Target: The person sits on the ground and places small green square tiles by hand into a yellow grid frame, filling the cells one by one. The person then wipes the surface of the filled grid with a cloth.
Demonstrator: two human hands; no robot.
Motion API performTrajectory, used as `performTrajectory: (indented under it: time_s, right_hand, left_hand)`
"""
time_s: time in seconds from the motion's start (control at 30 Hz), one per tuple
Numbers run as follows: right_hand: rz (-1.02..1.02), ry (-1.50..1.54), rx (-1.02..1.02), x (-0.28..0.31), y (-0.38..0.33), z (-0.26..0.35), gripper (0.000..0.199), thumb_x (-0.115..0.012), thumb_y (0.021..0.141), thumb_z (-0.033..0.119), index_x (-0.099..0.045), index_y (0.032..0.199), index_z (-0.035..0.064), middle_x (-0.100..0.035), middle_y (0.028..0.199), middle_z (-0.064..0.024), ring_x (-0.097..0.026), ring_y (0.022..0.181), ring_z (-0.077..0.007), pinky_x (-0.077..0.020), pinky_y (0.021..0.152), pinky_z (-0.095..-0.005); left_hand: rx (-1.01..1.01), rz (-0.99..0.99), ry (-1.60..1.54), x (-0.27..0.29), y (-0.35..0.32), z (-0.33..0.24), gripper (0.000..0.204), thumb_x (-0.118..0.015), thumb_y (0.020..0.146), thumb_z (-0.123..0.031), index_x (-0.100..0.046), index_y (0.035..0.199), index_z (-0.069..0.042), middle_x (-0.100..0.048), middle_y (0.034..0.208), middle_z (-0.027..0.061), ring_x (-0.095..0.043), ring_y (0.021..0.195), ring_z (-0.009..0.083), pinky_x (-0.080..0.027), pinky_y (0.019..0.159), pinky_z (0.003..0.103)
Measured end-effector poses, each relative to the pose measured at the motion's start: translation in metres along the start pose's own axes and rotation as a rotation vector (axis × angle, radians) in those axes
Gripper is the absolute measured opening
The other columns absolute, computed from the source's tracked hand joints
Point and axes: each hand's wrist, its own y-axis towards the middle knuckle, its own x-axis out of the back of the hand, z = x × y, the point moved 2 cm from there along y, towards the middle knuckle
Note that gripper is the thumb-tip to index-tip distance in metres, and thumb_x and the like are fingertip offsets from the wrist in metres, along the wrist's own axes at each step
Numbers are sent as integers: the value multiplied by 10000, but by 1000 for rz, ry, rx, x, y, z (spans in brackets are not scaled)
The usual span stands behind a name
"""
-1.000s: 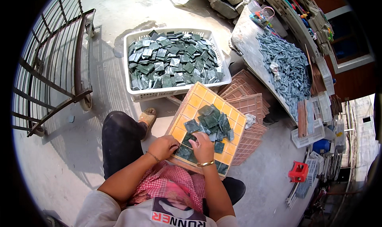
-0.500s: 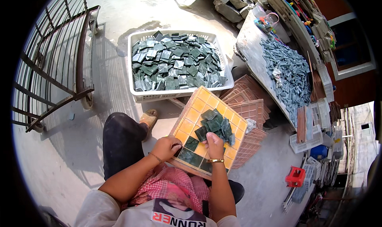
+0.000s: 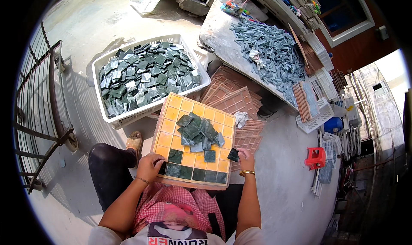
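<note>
My right hand (image 3: pixel 245 159) pinches one dark green tile (image 3: pixel 233 155); left hand (image 3: pixel 150 166) rests flat on the yellow grid tray (image 3: pixel 171 120) (loose tiles (image 3: pixel 198 131) heaped mid-tray); white basket (image 3: pixel 128 116) beyond.

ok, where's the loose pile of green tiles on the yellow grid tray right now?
Head view, centre: the pile of green tiles sits on the upper middle of the yellow grid tray, just beyond both hands and in front of the white basket of tiles.
</note>
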Motion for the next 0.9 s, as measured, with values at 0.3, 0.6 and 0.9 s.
performTrajectory:
  time_s: [0.3, 0.6, 0.9]
  right_hand:
    - [126, -102, 39, -10, -14, -16, 161, -560, 782, 101, -633, 910, 38, -618, 800, -41, -555, 653, -114, -442, 575, -257]
    - [97, -393, 328, -14, -40, 6, 224, -657, 688, 86, -638, 909, 52, -563, 894, -104, -561, 808, -272, -461, 704, -343]
    - [313, -511, 361, -33, -36, 41, 414, -669, 682, 128, -558, 1076, 73, -550, 1044, -91, -547, 932, -276, -457, 781, -347]
  left_hand:
    - [-81, -11, 89, -11, 1, -11, 84, -595, 737, -12, -627, 813, 5, -597, 734, 118, -594, 646, 210, -459, 591, 269]
    - [-331, 316, 197, -67, -10, -43, 96, -612, 717, -62, -614, 812, -48, -605, 757, 106, -588, 720, 291, -476, 645, 355]
    - [-467, 381, 387, -121, -10, -74, 86, -596, 696, -115, -593, 773, -76, -564, 746, 83, -572, 731, 260, -480, 630, 349]
